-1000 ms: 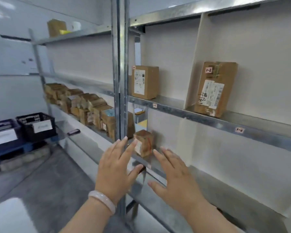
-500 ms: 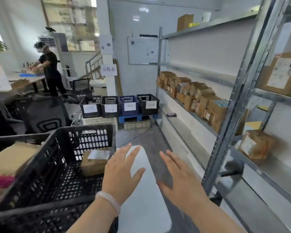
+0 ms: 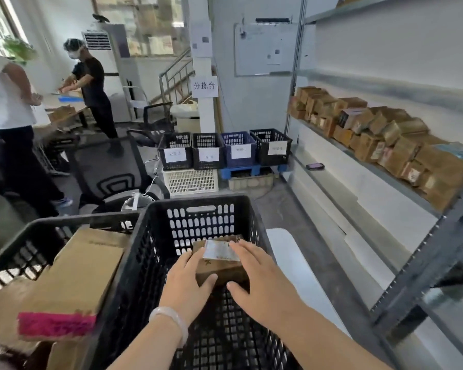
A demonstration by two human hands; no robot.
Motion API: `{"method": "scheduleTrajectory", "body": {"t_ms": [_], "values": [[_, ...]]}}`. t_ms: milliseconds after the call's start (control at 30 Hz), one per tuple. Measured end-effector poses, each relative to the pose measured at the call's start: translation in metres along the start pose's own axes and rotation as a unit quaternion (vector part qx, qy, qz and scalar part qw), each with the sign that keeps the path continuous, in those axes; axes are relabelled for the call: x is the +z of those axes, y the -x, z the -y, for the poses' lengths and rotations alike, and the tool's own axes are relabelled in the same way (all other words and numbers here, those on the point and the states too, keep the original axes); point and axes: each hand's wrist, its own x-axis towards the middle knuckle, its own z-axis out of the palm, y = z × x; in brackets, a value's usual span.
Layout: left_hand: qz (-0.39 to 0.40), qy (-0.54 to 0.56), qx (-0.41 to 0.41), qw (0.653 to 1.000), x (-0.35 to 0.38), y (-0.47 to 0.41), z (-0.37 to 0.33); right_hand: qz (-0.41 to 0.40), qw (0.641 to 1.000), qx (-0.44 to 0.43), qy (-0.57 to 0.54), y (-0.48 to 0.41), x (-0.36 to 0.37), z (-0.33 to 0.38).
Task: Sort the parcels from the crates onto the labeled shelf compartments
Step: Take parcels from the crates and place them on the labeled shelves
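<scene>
From the head view, both hands reach down into a black crate (image 3: 198, 217) that stands close in front of the person. A small brown parcel (image 3: 219, 265) with a white label on top lies on the bottom of this crate, near its far wall.

The left hand (image 3: 187, 284) is against the left side of the parcel, and its thumb touches the front face. The right hand (image 3: 259, 284) lies over the right side and the top edge, with its thumb low at the front. The two hands are apart, with the parcel between them. Their fingers are almost straight and not curled round it. I cannot tell if the parcel is lifted. A pale bracelet (image 3: 169, 320) is on the left wrist.

Just beside the crate, at the left, stands a second crate (image 3: 64, 221) with a big cardboard box (image 3: 83, 268) in it, and pink tape (image 3: 56, 325) is on the near end of the box.

At the right is a metal shelf (image 3: 422, 263). A row of parcels (image 3: 372, 129) lies on its middle board, and a dark phone (image 3: 315, 166) lies on a lower board. By the back wall stand four labelled crates (image 3: 207, 150). Two persons stand at the far left.
</scene>
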Motion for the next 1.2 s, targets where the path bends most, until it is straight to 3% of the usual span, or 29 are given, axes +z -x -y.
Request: {"method": "scheduleTrajectory", "body": {"t_ms": [133,300,467,667,767,1000,1200], "values": [[0.063,0.033,-0.033,0.997,0.017,-0.050,0.038,0.054,0.987,0.128,-0.081,-0.054,0.051,-0.004],[0.112,0.045,-0.067,0.990,0.051,-0.111,0.068,0.060,0.938,0.284,-0.192,-0.092,0.101,-0.036],[0.180,-0.072,-0.013,0.981,0.084,-0.169,0.089,0.066,0.878,0.402,-0.250,-0.108,0.146,-0.063],[0.259,-0.217,0.035,0.941,0.112,-0.215,0.110,0.098,0.855,0.436,-0.263,-0.117,0.176,-0.080],[0.255,-0.226,0.013,0.940,0.119,-0.214,0.115,0.112,0.846,0.442,-0.278,-0.118,0.181,-0.084],[0.293,-0.112,-0.122,0.942,0.104,-0.185,0.116,0.119,0.824,0.437,-0.342,-0.114,0.173,-0.073],[0.158,0.035,-0.207,0.965,0.068,-0.145,0.099,0.075,0.850,0.363,-0.375,-0.117,0.146,-0.040]]}}
